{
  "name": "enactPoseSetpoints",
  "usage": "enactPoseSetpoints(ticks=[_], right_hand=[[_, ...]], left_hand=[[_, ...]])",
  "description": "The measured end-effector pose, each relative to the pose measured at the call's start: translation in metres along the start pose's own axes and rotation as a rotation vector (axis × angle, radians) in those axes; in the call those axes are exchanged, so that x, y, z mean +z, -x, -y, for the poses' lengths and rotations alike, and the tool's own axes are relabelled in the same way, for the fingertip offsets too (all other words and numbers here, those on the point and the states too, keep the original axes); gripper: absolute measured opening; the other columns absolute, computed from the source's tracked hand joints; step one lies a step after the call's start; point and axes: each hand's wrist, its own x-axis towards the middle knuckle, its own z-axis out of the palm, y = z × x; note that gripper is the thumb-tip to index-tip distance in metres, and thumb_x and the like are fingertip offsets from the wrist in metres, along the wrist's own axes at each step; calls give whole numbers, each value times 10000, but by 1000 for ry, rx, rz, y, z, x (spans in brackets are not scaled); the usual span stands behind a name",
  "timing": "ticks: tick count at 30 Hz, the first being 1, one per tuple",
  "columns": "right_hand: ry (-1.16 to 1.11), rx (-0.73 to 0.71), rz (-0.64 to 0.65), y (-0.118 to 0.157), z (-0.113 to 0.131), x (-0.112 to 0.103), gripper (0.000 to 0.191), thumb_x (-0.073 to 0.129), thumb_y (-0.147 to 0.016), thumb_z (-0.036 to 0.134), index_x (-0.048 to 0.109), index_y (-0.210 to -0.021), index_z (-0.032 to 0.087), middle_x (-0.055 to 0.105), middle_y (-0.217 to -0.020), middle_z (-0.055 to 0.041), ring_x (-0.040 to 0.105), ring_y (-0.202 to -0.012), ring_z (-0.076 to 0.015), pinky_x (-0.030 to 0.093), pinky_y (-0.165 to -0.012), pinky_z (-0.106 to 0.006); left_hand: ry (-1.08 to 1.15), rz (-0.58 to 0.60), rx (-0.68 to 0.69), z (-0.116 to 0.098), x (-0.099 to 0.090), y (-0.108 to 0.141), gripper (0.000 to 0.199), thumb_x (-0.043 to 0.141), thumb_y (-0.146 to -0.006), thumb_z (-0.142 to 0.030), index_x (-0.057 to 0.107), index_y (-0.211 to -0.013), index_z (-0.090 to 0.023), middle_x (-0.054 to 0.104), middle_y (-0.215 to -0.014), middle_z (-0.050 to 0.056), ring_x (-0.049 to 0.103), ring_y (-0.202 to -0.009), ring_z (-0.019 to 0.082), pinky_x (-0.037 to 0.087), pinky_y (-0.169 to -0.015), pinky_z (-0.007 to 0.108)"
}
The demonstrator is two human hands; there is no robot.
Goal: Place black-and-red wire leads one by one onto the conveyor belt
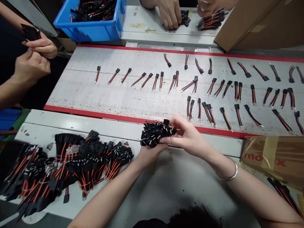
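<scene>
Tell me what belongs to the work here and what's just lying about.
Seemingly part of the work:
cable bundle between left hand and right hand
loose cables on the belt
heaped cables at left

Probably just lying about:
cardboard box, upper right
tape scraps

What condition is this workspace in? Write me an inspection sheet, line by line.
Surface: red-edged belt, dark specks on it; worn white bench alongside.
Job's things: black-ended lead bundle, held above the bench.
Clutter: more bundles heaped on the bench's left.
Hands: left hand grips the lead bundle; right hand touches its side.
Cables: short red-and-black leads in uneven rows on the belt.
Surroundings: blue bin, cardboard boxes, co-workers' hands.
</scene>
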Motion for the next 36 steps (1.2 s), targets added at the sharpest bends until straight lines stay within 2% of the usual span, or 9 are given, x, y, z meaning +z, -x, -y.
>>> enactPoseSetpoints(ticks=[3,6,10,16,19,23,31,34,36], right_hand=[[62,-165,-20,2,0,0,220,808,-832,308,619,-859,200,570,-780,9,527,-672,-126,460,-596,-267],[107,-331,-45,5,-1,1,106,767,-870,189,687,-940,192,655,-909,-36,603,-751,-137,521,-659,-276],[159,-470,-82,6,-1,1,175,722,-894,107,725,-1044,197,688,-944,-48,645,-778,-140,555,-700,-284],[224,-575,-109,7,0,0,299,680,-911,62,718,-1166,213,698,-972,-59,671,-865,-153,578,-745,-283],[255,-555,-107,7,2,0,233,683,-913,81,727,-1112,195,711,-987,-71,668,-812,-145,579,-727,-284],[273,-480,-116,7,5,0,127,631,-945,98,724,-899,170,713,-845,-55,643,-719,-134,558,-671,-280],[184,-440,-129,8,3,4,124,653,-934,113,719,-857,185,708,-810,-36,665,-714,-127,567,-653,-261],[37,-322,-165,4,1,-1,86,653,-944,173,712,-882,186,730,-829,-33,681,-681,-120,560,-610,-248],[-59,-209,-246,-3,-1,-10,122,613,-975,239,697,-904,185,723,-789,-20,663,-616,-108,530,-558,-239]], left_hand=[[-14,-66,13,5,-4,1,216,826,-676,-331,649,-614,-224,697,-632,3,699,-713,237,606,-808,409],[-27,-105,57,8,-6,1,214,850,-665,-350,682,-636,-222,726,-671,5,714,-756,240,596,-894,428],[69,-94,23,7,-2,-2,221,851,-659,-376,751,-758,-206,784,-819,39,737,-858,257,598,-904,427],[71,-123,37,6,0,-2,212,851,-663,-357,766,-783,-205,760,-734,30,741,-861,260,592,-918,432],[1,-114,88,0,0,-2,157,823,-699,-354,764,-721,-210,757,-702,34,742,-783,252,616,-844,413],[11,-59,101,-6,3,-3,233,790,-743,-449,761,-683,-226,764,-702,54,717,-646,236,632,-694,391],[99,-47,62,5,2,-4,256,799,-763,-474,776,-738,-220,775,-730,53,735,-714,241,626,-763,396],[160,-55,58,3,4,-6,265,799,-758,-467,771,-784,-205,773,-732,51,731,-686,216,614,-754,372],[195,-61,66,-2,5,-7,246,813,-739,-429,763,-793,-194,779,-759,47,702,-623,174,596,-701,328]])
